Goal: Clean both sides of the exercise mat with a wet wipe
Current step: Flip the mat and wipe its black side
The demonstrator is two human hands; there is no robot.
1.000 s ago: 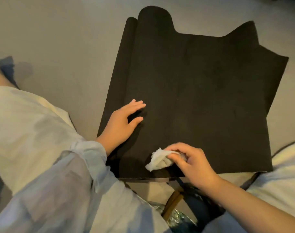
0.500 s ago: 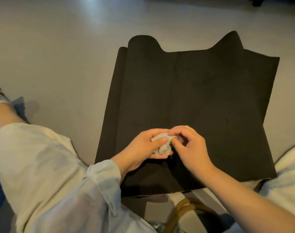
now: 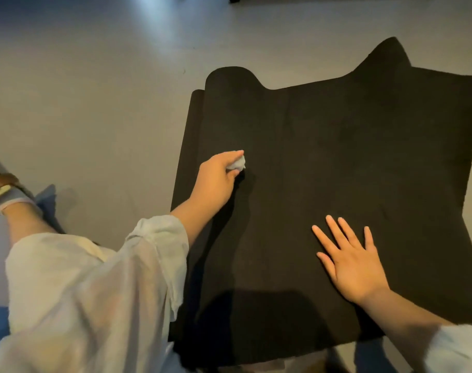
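Exercise mat (image 3: 350,157) lies spread on the floor (image 3: 95,103); we note the left hand (image 3: 216,181) pinching the balled wet wipe (image 3: 237,165) against it, while the right hand (image 3: 350,262) presses flat, apparently steadying it

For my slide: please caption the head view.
Left hand wipes black mat with wipe; right hand flat.

The exercise mat (image 3: 337,170) was plain black, unpatterned. The wet wipe (image 3: 237,165) at its nine o'clock edge was pale grey-white. The floor (image 3: 95,103) was flat grey. The sleeve (image 3: 138,265) at seven o'clock was cream-white, the sandal (image 3: 1,184) at nine o'clock tan.
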